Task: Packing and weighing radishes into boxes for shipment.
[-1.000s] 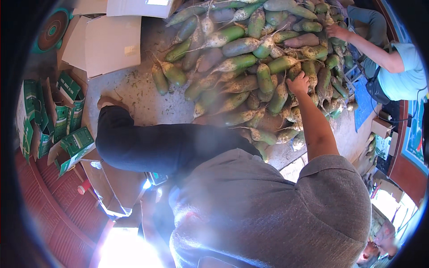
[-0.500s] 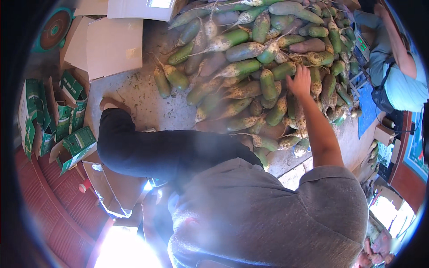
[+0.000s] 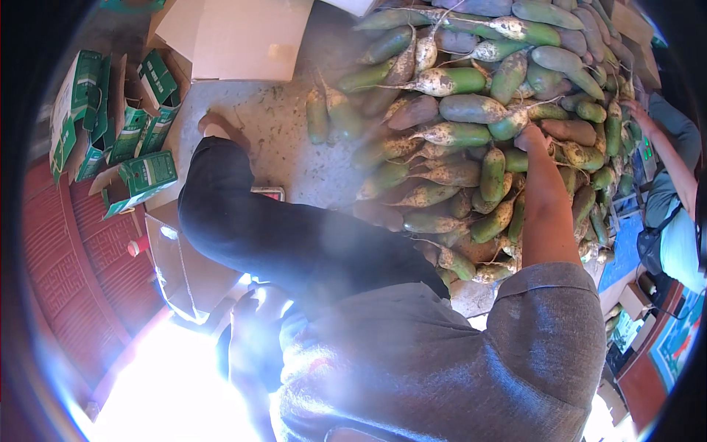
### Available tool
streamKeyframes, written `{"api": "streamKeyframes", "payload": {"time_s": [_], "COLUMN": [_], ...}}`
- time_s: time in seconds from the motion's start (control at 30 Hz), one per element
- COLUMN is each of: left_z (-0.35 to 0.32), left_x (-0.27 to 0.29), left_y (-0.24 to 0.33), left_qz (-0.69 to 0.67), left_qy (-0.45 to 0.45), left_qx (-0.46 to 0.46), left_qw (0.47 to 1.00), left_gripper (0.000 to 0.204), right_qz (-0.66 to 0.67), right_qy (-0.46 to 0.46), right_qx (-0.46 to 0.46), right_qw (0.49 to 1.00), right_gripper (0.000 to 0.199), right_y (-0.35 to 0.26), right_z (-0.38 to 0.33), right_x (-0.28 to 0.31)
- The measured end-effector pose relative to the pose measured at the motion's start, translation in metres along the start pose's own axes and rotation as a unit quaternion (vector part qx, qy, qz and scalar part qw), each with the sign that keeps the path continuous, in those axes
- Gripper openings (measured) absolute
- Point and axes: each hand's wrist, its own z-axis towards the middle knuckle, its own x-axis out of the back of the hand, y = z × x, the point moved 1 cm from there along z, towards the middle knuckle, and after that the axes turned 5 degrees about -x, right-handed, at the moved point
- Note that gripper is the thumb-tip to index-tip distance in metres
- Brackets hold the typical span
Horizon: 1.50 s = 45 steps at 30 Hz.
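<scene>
A large heap of green radishes (image 3: pixel 465 109), dusted with soil and with thin pale roots, lies on the floor in front of me. My right arm reaches into it. My right hand (image 3: pixel 531 140) is closed, its fingers curled down among the radishes beside a green radish (image 3: pixel 508 127); the fingertips are hidden, so I cannot make out what they grip. At the lower left, my left arm (image 3: pixel 247 342) hangs beside my body in strong glare, and the fingers of that hand do not show clearly.
Brown cardboard (image 3: pixel 254 40) lies at the upper left, above several green printed cartons (image 3: pixel 143 180). An open cardboard box (image 3: pixel 180 258) stands by my bent leg (image 3: pixel 294 236). Two radishes (image 3: pixel 317 116) lie apart on the concrete. Another person (image 3: pixel 674 206) is at the right.
The view has shifted, so the heap appears farther right. My right hand's fingers, earlier spread over a radish, are now curled. The other person's hand has come down to the heap's right edge.
</scene>
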Motion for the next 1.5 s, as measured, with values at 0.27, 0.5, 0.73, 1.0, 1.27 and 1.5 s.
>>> {"api": "streamKeyframes", "payload": {"time_s": [0.27,0.5,0.73,1.0,1.27,1.5], "left_z": [0.001,0.036,0.051,0.027,0.021,0.029], "left_x": [-0.001,-0.005,-0.015,0.03,0.035,0.039], "left_y": [0.017,-0.02,-0.029,-0.041,-0.063,-0.051], "left_qz": [0.013,-0.015,-0.01,0.034,-0.022,0.013], "left_qy": [0.001,-0.002,-0.03,0.115,0.168,0.144], "left_qx": [-0.056,-0.104,-0.152,-0.098,-0.096,-0.094], "left_qw": [0.998,0.994,0.988,0.988,0.981,0.985], "left_gripper": [0.034,0.032,0.033,0.037,0.036,0.037], "right_qz": [0.178,0.548,0.843,0.916,0.855,0.495], "right_qy": [0.044,0.198,0.021,-0.168,-0.243,0.169], "right_qx": [0.07,0.147,0.074,-0.001,-0.075,0.131], "right_qw": [0.981,0.8,0.533,0.364,0.453,0.842], "right_gripper": [0.081,0.066,0.034,0.039,0.045,0.025], "right_y": [0.038,0.086,0.11,-0.026,-0.099,-0.016], "right_z": [-0.056,-0.153,-0.208,-0.268,-0.233,-0.198], "right_x": [0.01,0.013,0.025,0.025,-0.079,-0.058]}}
